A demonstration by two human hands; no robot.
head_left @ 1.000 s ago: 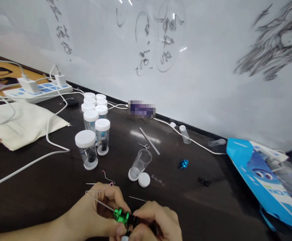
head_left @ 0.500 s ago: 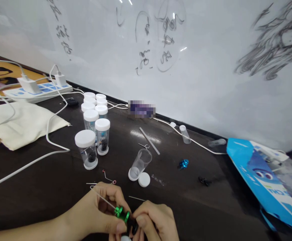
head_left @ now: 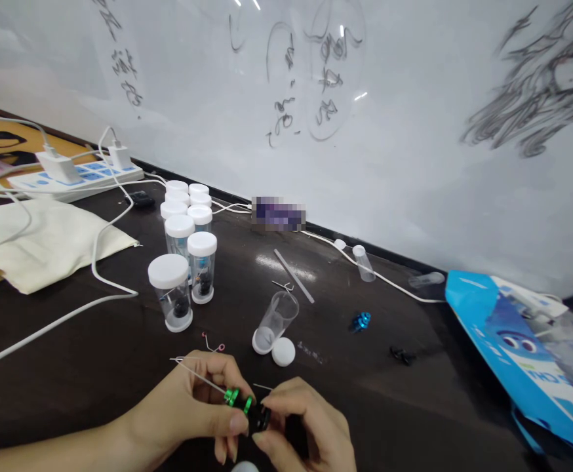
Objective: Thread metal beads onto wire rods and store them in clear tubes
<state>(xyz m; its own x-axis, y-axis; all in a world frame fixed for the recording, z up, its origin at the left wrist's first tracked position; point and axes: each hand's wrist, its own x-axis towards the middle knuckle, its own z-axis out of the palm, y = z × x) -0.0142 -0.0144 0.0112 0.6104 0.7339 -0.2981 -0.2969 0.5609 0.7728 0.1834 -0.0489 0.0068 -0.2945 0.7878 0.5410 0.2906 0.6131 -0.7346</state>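
Between the thumb and fingers of my left hand [head_left: 195, 406] is a small green and black part [head_left: 238, 401], with a thin bent wire [head_left: 200, 377] sticking out of it to the upper left. The fingertips of my right hand [head_left: 311, 423] pinch the black end [head_left: 258, 418] of the same part. Beyond my left hand lies a wire with red loops [head_left: 212, 343]. An open clear tube [head_left: 276, 321] lies on its side, with a white cap [head_left: 283, 352] beside it. Part of a white round piece [head_left: 244, 467] shows below my hands.
Several clear jars with white lids [head_left: 168, 270] stand at the left, near a white cable [head_left: 94, 262] and a cream cloth [head_left: 45, 242]. To the right are a blue part [head_left: 362, 320], a black part [head_left: 401, 355] and a blue bag [head_left: 503, 354].
My right hand has shifted slightly, its fingers now spread around the black end. More of that black end shows, and the white piece below sits lower in view.
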